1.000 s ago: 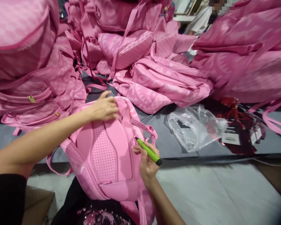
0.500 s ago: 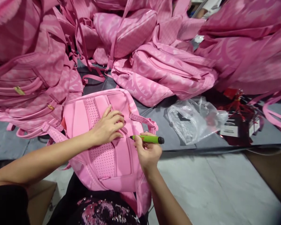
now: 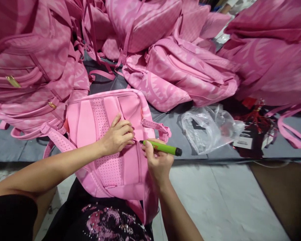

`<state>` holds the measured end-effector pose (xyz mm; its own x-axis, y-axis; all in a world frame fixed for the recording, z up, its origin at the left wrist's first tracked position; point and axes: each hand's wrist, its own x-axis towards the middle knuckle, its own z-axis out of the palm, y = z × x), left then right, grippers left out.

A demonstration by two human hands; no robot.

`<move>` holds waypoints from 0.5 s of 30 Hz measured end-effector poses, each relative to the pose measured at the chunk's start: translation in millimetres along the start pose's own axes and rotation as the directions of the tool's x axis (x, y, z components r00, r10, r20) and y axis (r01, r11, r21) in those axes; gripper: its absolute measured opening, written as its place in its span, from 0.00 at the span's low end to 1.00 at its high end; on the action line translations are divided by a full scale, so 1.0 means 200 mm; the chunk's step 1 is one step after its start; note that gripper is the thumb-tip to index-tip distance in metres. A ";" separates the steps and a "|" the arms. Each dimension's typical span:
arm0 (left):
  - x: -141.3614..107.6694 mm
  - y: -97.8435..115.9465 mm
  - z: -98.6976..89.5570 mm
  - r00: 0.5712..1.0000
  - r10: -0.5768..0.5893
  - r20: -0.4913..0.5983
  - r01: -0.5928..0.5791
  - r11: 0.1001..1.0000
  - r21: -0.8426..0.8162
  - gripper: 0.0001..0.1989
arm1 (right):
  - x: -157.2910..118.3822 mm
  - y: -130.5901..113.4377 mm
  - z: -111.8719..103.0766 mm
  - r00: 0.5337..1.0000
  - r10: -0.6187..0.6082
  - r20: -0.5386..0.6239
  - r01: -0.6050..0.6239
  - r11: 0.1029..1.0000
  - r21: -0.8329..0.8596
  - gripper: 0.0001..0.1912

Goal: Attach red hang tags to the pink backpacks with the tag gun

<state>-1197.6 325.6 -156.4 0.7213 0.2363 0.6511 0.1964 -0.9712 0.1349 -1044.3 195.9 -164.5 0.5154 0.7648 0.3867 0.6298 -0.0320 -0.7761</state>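
Observation:
A pink backpack [image 3: 131, 167] rests on my lap and against the table edge, its padded back panel and shoulder straps facing me. My left hand [image 3: 120, 134] lies on that panel with bent fingers drawn together, apparently pinching its fabric; the fingertips are partly hidden. My right hand [image 3: 159, 160] grips a green marker-like pen [image 3: 165, 147] with black ends. Its narrow black end points left, close to my left fingertips and just over the panel. Whether it touches the fabric, I cannot tell.
Pink patterned backpacks [image 3: 165, 73] are heaped along the grey-covered table [image 3: 165, 117]. At right lie a clear plastic bag [image 3: 200, 130] and dark tags [image 3: 244, 140] with red strings. Loose straps [image 3: 291, 130] hang near the table edge. A pale tiled floor [image 3: 203, 194] shows below.
My left fingers have drawn closer together on the panel. The green pen has tilted, its rear end lower and farther right. The view has shifted slightly.

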 end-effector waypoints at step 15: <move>-0.02 -0.03 0.05 0.999 0.019 -0.032 -0.017 0.999 0.032 0.07 | 0.04 -0.02 0.01 0.995 0.047 0.092 -0.040 0.996 -0.078 0.19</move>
<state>-1195.3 330.5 -166.4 0.7030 0.2172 0.6772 0.2050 -0.9737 0.0995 -1045.0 203.5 -159.6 0.4892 0.8182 0.3021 0.6521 -0.1131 -0.7496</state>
